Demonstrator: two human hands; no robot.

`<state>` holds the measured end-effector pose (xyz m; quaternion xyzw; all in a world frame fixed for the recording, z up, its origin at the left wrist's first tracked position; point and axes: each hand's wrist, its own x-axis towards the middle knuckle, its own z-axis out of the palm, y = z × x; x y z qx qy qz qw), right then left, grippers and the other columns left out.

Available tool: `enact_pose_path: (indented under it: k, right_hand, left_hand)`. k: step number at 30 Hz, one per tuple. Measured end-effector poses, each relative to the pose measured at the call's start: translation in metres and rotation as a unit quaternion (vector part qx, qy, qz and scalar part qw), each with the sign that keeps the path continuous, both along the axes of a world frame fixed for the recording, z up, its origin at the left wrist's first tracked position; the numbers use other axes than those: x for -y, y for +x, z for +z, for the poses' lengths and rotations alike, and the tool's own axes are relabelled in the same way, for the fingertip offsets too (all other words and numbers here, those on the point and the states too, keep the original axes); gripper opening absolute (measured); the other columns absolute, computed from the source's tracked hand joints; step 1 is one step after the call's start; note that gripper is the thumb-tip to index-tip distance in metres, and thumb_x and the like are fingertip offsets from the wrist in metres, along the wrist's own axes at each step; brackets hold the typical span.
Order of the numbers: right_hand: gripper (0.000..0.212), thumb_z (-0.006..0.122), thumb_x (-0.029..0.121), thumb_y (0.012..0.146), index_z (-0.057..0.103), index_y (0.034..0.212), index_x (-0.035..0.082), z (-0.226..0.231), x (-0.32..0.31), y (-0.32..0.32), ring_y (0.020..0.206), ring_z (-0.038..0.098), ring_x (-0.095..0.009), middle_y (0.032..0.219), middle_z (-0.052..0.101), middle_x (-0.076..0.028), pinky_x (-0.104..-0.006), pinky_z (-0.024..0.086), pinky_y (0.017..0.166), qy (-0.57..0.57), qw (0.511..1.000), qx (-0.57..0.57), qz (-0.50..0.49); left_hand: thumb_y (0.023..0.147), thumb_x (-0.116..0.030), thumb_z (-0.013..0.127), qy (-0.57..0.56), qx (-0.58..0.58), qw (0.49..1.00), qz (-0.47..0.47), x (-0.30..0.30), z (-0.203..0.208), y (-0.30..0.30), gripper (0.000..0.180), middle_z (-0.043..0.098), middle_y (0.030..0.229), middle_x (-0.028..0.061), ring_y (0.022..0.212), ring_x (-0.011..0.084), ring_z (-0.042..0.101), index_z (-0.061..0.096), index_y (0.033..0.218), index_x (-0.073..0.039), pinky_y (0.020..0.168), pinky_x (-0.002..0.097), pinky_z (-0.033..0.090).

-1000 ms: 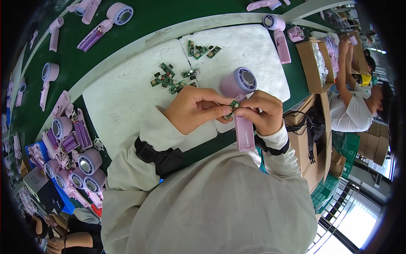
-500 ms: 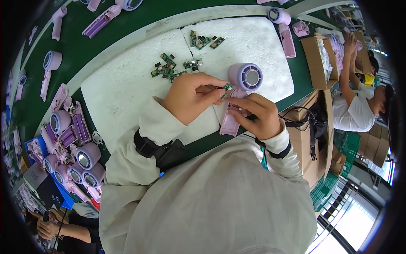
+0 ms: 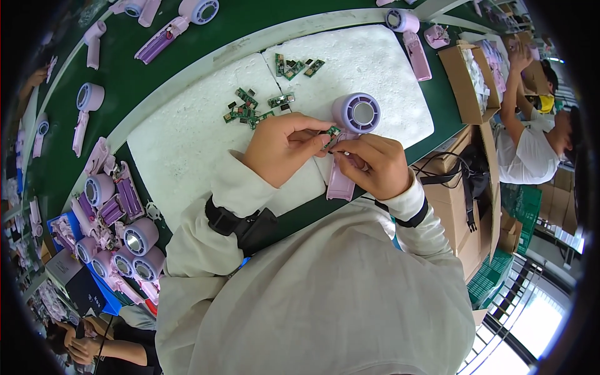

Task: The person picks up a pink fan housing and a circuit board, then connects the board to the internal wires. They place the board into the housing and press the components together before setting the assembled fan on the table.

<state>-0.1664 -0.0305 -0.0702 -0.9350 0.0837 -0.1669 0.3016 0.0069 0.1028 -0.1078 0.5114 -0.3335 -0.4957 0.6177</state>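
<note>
My left hand (image 3: 281, 147) pinches a small green circuit board (image 3: 332, 135) between thumb and fingertips, just below the round lavender head (image 3: 357, 113) of a handheld fan. The fan lies on white foam, its pink handle (image 3: 340, 182) pointing toward me and partly hidden under my hands. Close beside the board, the fingers of my right hand (image 3: 380, 166) are closed in a pinch over the handle. A tiny dark and whitish bit shows at those fingertips, too small to name. Several loose circuit boards (image 3: 248, 99) lie farther off on the foam.
The white foam sheet (image 3: 187, 125) covers the work area on a green table. Fan heads and pink housings (image 3: 140, 236) are piled at left. At right stand an open cardboard box (image 3: 459, 81) and black cables (image 3: 459, 165). Co-workers (image 3: 531, 150) sit at far right and lower left.
My right fingertips have drawn together into a tighter pinch beside the board. My left hand keeps its hold on the board. The whole view has shifted slightly.
</note>
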Motion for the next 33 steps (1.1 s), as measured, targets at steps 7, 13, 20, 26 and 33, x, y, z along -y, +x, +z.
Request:
enact_pose_path:
  k: [7, 13, 20, 26, 33]
  right_hand:
    - [0.017, 0.074, 0.002, 0.081, 0.072, 0.098, 0.002, 0.000, -0.008, 0.001, 0.051, 0.053, -0.015, 0.068, 0.059, -0.007, -0.0293, 0.043, 0.049, 0.023, 0.999, 0.004, -0.025]
    - [0.016, 0.073, 0.003, 0.085, 0.071, 0.101, 0.000, 0.003, -0.013, -0.002, 0.050, 0.043, -0.009, 0.062, 0.051, -0.002, -0.0259, 0.036, 0.048, 0.088, 0.988, -0.007, -0.123]
    - [0.016, 0.070, 0.004, 0.089, 0.069, 0.103, -0.002, 0.011, -0.010, -0.003, 0.052, 0.039, -0.006, 0.061, 0.048, 0.000, -0.0246, 0.033, 0.049, 0.135, 0.981, -0.007, -0.137]
    - [0.016, 0.069, 0.003, 0.089, 0.068, 0.104, -0.003, 0.012, -0.006, -0.006, 0.053, 0.040, -0.006, 0.062, 0.049, -0.001, -0.0246, 0.034, 0.050, 0.150, 0.980, -0.018, -0.128]
    - [0.015, 0.069, 0.003, 0.089, 0.068, 0.103, -0.003, 0.016, -0.003, -0.006, 0.053, 0.041, -0.006, 0.062, 0.049, -0.001, -0.0246, 0.035, 0.050, 0.149, 0.982, -0.032, -0.115]
  left_hand:
    - [0.095, 0.002, 0.063, 0.000, 0.023, 1.000, 0.005, 0.000, 0.000, 0.000, 0.022, 0.072, 0.103, 0.0132, 0.091, 0.0197, 0.073, 0.067, 0.116, 0.007, 0.082, 0.0287, 0.059]
    - [0.096, 0.004, 0.061, -0.048, -0.006, 0.999, -0.004, 0.001, 0.003, -0.002, 0.024, 0.068, 0.112, 0.0133, 0.101, 0.0198, 0.071, 0.066, 0.120, 0.007, 0.088, 0.0297, 0.059]
    - [0.097, 0.003, 0.061, -0.061, -0.008, 0.998, -0.016, -0.001, 0.008, -0.003, 0.026, 0.066, 0.114, 0.0127, 0.103, 0.0195, 0.070, 0.066, 0.122, 0.005, 0.090, 0.0295, 0.059]
    - [0.097, 0.003, 0.061, -0.104, -0.049, 0.993, 0.006, 0.000, 0.007, -0.006, 0.027, 0.066, 0.115, 0.0123, 0.103, 0.0185, 0.069, 0.066, 0.123, 0.004, 0.090, 0.0290, 0.058]
    - [0.096, 0.003, 0.062, -0.071, 0.018, 0.997, -0.027, -0.001, 0.012, -0.001, 0.025, 0.067, 0.111, 0.0124, 0.101, 0.0175, 0.069, 0.068, 0.120, 0.005, 0.090, 0.0287, 0.058]
